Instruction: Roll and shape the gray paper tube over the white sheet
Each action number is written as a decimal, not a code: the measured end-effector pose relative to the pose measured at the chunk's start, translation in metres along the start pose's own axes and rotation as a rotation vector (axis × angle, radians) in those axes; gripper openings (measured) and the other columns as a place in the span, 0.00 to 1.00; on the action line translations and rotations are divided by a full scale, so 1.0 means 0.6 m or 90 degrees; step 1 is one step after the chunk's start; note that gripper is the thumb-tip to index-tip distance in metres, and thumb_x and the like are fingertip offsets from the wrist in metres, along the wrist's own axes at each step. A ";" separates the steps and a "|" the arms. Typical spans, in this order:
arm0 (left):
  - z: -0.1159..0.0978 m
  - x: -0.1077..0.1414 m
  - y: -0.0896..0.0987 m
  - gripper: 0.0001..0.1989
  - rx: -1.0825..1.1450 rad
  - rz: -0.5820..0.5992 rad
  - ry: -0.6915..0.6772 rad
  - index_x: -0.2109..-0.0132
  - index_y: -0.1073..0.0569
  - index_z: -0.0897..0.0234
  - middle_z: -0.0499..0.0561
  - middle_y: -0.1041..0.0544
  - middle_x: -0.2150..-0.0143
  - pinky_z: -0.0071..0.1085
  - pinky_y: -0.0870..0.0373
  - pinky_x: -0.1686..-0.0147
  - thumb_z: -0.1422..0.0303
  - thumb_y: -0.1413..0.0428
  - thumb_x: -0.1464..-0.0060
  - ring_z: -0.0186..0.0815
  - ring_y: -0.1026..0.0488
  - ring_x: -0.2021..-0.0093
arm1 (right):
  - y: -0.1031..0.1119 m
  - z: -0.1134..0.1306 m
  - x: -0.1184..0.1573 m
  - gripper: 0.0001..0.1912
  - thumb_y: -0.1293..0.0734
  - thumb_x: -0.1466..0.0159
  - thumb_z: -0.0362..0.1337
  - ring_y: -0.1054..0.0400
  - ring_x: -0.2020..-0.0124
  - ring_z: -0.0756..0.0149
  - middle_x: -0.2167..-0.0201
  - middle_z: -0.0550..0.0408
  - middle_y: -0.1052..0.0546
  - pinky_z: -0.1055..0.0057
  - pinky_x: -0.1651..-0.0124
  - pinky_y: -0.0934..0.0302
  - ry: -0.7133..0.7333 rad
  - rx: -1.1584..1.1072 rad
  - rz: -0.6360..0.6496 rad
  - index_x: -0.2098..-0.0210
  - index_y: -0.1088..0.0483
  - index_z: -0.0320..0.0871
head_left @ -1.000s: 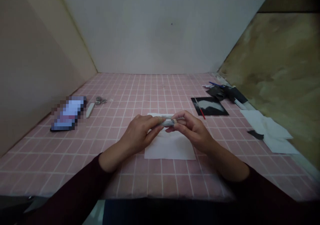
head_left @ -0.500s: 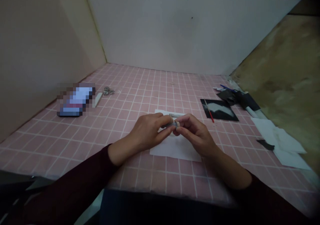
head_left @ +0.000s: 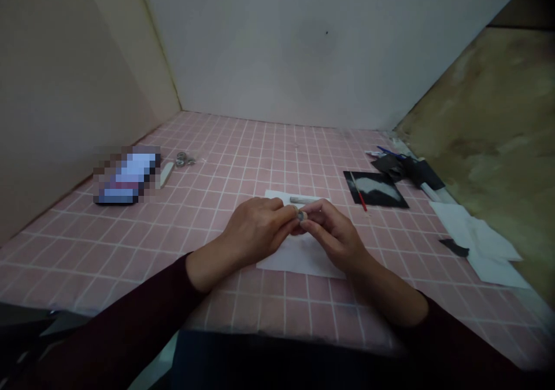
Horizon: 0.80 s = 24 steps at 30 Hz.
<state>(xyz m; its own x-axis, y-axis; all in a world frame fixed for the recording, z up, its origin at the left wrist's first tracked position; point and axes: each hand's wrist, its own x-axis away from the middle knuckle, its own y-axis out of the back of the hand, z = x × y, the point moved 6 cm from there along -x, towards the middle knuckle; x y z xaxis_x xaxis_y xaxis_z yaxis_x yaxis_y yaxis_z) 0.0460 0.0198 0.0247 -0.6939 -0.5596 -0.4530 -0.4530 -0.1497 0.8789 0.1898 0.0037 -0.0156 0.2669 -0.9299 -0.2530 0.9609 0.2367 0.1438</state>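
Above a white sheet of paper [head_left: 299, 257], my hands meet with their fingertips pinched together. My right hand [head_left: 338, 234] grips a small rounded grey-and-beige piece [head_left: 302, 216] between thumb and fingers; its exact kind is too small to tell. Closed against the piece's left side are the fingers of my left hand [head_left: 255, 228], and they hide whatever lies between them. Just beyond the fingertips, a slim grey metal rod [head_left: 303, 200] lies on the paper.
A phone [head_left: 128, 176], a pale flat stick [head_left: 166, 174] and small metal scissors [head_left: 184, 159] lie left. To the right are a dusty black sheet [head_left: 377, 190], a thin red-handled tool [head_left: 362, 199], black scraps [head_left: 422, 172] and white papers [head_left: 477, 234]. Walls border the pink checked tabletop [head_left: 238, 170].
The fingers of my left hand have closed in around the small piece, covering more of its grey part. The whole scene shifts slightly left as the camera turns.
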 end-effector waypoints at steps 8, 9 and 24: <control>0.005 0.000 -0.007 0.13 0.018 0.033 0.022 0.57 0.23 0.62 0.50 0.24 0.69 0.34 0.34 0.68 0.63 0.51 0.34 0.38 0.26 0.68 | 0.001 -0.007 -0.002 0.07 0.31 0.33 0.38 0.27 0.64 0.69 0.66 0.57 0.25 0.68 0.58 0.30 0.005 0.009 0.007 0.58 0.33 0.46; 0.005 0.000 -0.008 0.13 0.017 0.035 0.024 0.57 0.23 0.62 0.50 0.24 0.69 0.34 0.34 0.68 0.63 0.51 0.34 0.38 0.26 0.68 | 0.001 -0.008 -0.002 0.07 0.31 0.34 0.38 0.28 0.64 0.69 0.66 0.58 0.25 0.69 0.59 0.31 0.006 0.015 0.004 0.59 0.33 0.46; 0.017 -0.004 -0.015 0.12 0.210 0.084 0.113 0.57 0.22 0.63 0.49 0.22 0.67 0.30 0.37 0.67 0.65 0.49 0.35 0.34 0.27 0.68 | 0.002 -0.008 -0.003 0.08 0.30 0.35 0.38 0.29 0.65 0.69 0.66 0.58 0.25 0.69 0.61 0.33 0.017 -0.001 -0.005 0.59 0.33 0.46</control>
<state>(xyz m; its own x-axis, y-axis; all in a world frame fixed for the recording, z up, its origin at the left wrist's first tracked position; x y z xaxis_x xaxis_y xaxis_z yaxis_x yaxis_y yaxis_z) 0.0459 0.0310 0.0166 -0.6633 -0.6936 -0.2809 -0.5419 0.1863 0.8195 0.1910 0.0070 -0.0197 0.2615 -0.9239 -0.2792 0.9630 0.2301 0.1407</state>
